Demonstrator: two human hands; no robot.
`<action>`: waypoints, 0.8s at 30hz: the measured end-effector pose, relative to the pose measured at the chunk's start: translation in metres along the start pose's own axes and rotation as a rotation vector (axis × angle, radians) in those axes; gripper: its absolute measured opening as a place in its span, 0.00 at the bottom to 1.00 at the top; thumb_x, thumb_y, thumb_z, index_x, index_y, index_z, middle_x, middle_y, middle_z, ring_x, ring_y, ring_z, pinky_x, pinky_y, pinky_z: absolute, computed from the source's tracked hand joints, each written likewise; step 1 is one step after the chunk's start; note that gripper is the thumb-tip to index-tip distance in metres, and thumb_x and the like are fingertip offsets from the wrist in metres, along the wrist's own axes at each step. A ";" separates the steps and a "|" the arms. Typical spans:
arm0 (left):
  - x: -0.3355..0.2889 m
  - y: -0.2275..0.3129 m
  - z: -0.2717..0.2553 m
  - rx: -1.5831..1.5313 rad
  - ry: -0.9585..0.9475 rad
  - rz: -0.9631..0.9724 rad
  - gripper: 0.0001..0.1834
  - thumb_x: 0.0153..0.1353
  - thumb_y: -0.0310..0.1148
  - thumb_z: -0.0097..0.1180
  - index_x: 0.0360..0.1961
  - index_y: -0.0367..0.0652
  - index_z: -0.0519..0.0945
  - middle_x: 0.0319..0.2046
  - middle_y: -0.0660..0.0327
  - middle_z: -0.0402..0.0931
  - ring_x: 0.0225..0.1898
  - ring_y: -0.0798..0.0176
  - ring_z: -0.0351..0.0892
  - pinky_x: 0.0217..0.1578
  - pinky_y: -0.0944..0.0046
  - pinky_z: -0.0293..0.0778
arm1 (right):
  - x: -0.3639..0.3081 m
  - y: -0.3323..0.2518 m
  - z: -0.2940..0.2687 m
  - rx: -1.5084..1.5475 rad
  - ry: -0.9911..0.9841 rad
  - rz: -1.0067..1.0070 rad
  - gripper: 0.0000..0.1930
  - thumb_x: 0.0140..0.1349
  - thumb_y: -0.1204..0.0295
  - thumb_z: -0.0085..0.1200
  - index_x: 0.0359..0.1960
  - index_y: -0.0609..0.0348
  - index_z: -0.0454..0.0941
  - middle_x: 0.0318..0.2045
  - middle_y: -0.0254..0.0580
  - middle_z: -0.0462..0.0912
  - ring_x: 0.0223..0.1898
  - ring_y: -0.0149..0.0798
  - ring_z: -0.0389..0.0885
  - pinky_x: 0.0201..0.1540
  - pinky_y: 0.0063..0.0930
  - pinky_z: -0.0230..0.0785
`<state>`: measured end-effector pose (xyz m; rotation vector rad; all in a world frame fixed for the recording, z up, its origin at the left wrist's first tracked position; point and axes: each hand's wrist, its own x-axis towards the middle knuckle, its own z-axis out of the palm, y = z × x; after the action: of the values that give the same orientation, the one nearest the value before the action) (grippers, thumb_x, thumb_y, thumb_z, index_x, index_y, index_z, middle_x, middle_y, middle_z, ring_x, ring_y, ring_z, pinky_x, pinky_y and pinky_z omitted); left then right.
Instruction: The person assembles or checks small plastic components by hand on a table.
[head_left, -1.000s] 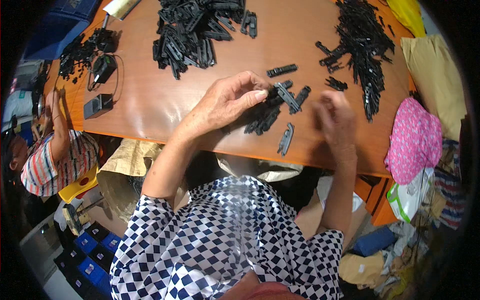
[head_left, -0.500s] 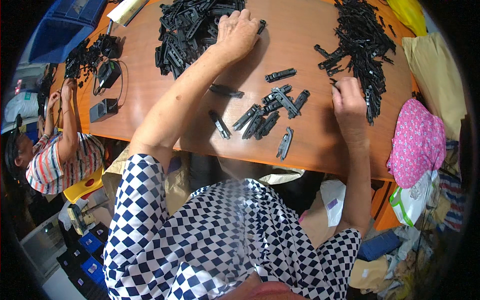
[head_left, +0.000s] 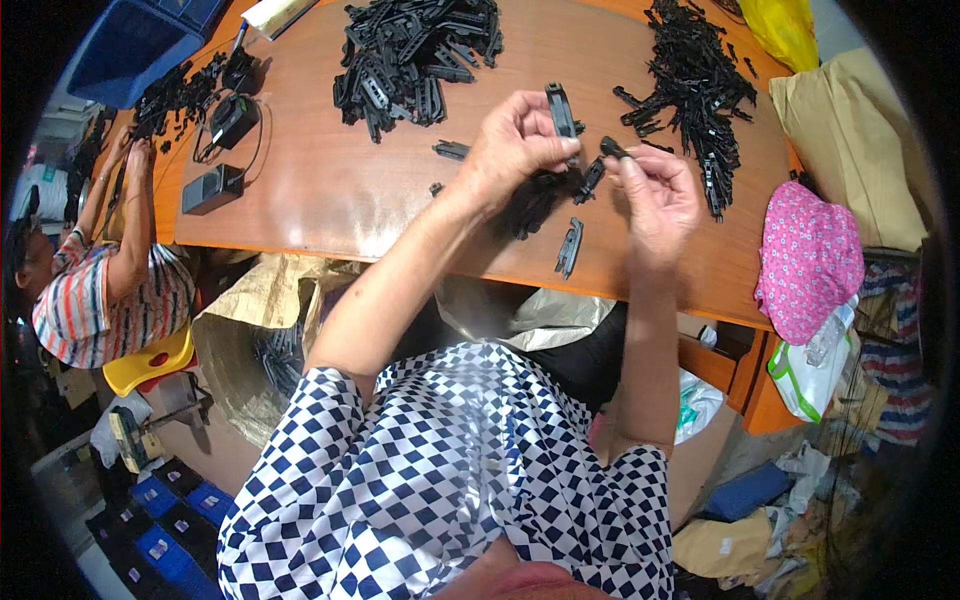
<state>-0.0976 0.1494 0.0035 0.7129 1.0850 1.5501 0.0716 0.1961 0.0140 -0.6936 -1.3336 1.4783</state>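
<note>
Back from the pile, left hand (head_left: pixel 510 150) pinches a light, stiff clip (head_left: pixel 561 110) mid-length, right hand (head_left: pixel 655 195) fingertips grip a small pin (head_left: pixel 612 147).

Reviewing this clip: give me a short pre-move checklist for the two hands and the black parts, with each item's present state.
1. Left hand has a firm hold on the flat black part: ok, pinched upright between the fingers.
2. Right hand holds the small black piece: ok, at the fingertips.
3. The two parts are lined up to meet: cannot tell, they are close but their ends are too small to read.
4. Table under the hands is free: not ok, loose black parts lie right below.
5. Supply within reach: ok, left pile and right pile sit just beyond the hands.
</note>
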 end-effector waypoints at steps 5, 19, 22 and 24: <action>-0.033 -0.004 0.020 0.086 0.086 0.156 0.20 0.54 0.17 0.60 0.46 0.35 0.67 0.33 0.60 0.78 0.29 0.73 0.79 0.30 0.74 0.77 | -0.022 0.000 0.038 -0.150 0.044 -0.227 0.06 0.60 0.82 0.56 0.35 0.65 0.71 0.39 0.42 0.77 0.35 0.28 0.78 0.37 0.19 0.74; -0.065 -0.009 0.027 0.013 0.036 0.275 0.17 0.62 0.21 0.50 0.49 0.33 0.61 0.46 0.51 0.74 0.41 0.70 0.77 0.41 0.71 0.75 | -0.042 -0.005 0.041 -0.753 0.030 -0.598 0.08 0.51 0.85 0.61 0.29 0.63 0.75 0.32 0.45 0.79 0.33 0.41 0.79 0.36 0.31 0.73; -0.065 -0.010 0.026 -0.096 0.024 0.208 0.14 0.64 0.24 0.51 0.47 0.34 0.63 0.44 0.52 0.75 0.41 0.68 0.78 0.43 0.70 0.76 | -0.042 -0.002 0.036 -0.816 -0.012 -0.697 0.09 0.48 0.86 0.61 0.29 0.63 0.74 0.31 0.46 0.79 0.32 0.45 0.79 0.34 0.34 0.74; -0.063 -0.011 0.026 0.077 0.090 0.139 0.12 0.66 0.28 0.51 0.46 0.34 0.67 0.41 0.53 0.77 0.41 0.69 0.78 0.42 0.70 0.76 | -0.044 0.000 0.034 -0.857 -0.026 -0.729 0.10 0.46 0.87 0.61 0.29 0.64 0.75 0.31 0.46 0.78 0.33 0.45 0.79 0.34 0.34 0.74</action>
<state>-0.0540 0.0963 0.0101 0.7918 1.1877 1.6793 0.0563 0.1430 0.0133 -0.5912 -1.9731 0.3014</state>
